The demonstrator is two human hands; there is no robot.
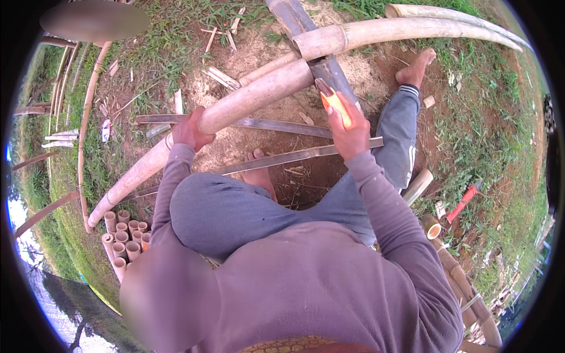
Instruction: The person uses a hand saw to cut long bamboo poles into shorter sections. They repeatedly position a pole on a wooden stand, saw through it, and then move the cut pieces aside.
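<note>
Left grip [194, 130] clasps a pale round bamboo pole [259, 97]; right grip [352, 132], near the pole's end, grasps an orange-handled tool [333, 101].

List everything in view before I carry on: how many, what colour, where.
held bamboo pole: 1, pale, centre to lower left
orange tool: 1, orange with dark blade, at the pole's upper end
pale poles: 2, cream, upper right
dark beam: 1, grey, upper centre
bamboo strips: at least 2, grey-brown, in front of the body
cut tubes: about a dozen, tan, lower left
bamboo lengths: several, tan, lower right
red object: 1, red, right, kind unclear
thin poles: several, tan, far left
grass: patches, green, around
trousers: 1 pair, grey, centre
top: 1, purplish, lower centre
feet: 2, bare, on ground
left hand: 1, bare, around the pole
right hand: 1, bare, gripping the tool
</note>
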